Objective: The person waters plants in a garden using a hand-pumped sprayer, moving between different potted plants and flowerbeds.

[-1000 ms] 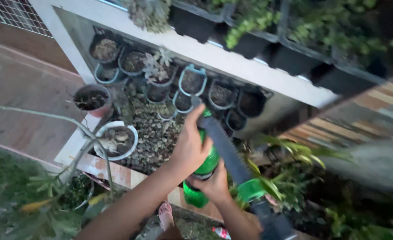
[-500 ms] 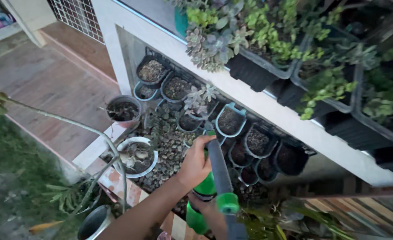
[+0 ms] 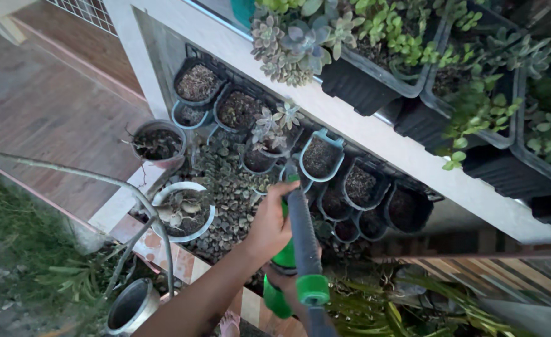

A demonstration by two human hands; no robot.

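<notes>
Right now my left hand (image 3: 269, 226) has its grip wrapped around the green spray nozzle (image 3: 286, 253), and my right hand (image 3: 286, 288) is closed on its lower end, mostly hidden. The nozzle sits low in the middle, its long axis running up and slightly left, tip (image 3: 291, 171) aimed at the hanging pots (image 3: 321, 157). A grey hose (image 3: 304, 240) lies alongside. A white bowl pot (image 3: 182, 210) sits left; black planters (image 3: 375, 78) hang above.
</notes>
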